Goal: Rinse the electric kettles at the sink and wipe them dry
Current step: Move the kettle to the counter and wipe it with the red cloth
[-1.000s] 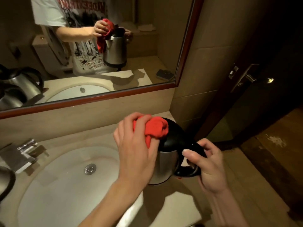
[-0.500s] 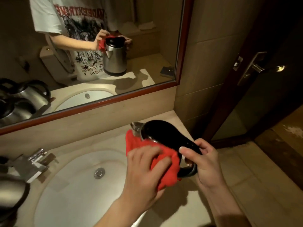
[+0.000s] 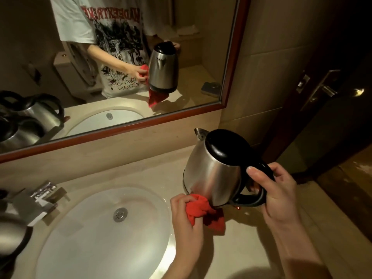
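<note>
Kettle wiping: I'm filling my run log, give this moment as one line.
step: wiping | right hand: holds kettle handle | left hand: presses red cloth on kettle base

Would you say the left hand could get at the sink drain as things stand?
Probably yes: the left hand grips the red cloth by the basin's right rim, and nothing lies between it and the drain.

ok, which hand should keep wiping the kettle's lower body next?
Left. The left hand already grips the red cloth against the base of the steel kettle. The right hand is busy with its grip on the black handle, holding the kettle tilted above the counter.
</note>
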`<action>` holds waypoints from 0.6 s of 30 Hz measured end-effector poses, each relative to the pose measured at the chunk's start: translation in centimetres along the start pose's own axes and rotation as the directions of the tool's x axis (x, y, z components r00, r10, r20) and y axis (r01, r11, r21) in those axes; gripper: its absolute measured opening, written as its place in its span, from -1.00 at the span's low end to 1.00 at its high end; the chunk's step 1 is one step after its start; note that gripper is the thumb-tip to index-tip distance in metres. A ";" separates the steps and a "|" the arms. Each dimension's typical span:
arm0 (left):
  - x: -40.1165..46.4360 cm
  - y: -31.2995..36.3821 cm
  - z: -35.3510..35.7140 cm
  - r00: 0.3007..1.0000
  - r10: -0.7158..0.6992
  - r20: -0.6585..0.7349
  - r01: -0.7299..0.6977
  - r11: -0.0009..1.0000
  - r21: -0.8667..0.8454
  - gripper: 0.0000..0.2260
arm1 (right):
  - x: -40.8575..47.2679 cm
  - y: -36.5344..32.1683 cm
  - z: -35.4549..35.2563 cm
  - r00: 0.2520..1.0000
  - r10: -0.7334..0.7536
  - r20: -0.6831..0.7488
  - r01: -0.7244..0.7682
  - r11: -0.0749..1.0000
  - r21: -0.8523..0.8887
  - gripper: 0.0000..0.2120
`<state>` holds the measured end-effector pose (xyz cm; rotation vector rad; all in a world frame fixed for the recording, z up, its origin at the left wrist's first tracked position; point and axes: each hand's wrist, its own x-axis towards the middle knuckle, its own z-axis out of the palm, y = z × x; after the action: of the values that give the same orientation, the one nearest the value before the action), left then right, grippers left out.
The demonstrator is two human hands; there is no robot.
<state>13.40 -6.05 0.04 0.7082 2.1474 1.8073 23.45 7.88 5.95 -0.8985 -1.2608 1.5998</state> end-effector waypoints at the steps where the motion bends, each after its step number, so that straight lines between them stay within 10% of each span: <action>1: 0.5 0.1 0.2 0.998 -0.059 -0.030 0.057 0.997 -0.047 -0.68 | 0.1 0.3 -0.2 1.000 0.009 -0.012 -0.009 1.000 0.005 -0.42; 8: 6.9 -1.9 0.6 0.941 -0.339 0.005 0.335 0.930 -0.153 -0.81 | 0.7 1.3 -2.0 0.995 0.099 -0.029 -0.099 0.995 0.008 -0.40; 18: 8.7 -1.0 -1.0 0.827 -0.045 0.560 -0.008 0.996 0.092 -0.33 | 2.9 2.9 -3.4 0.996 0.077 -0.044 -0.081 0.993 -0.084 -0.77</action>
<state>5.29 -2.62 0.27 1.0792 1.8243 1.2712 24.94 11.40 2.31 -1.0418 -1.2876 1.5902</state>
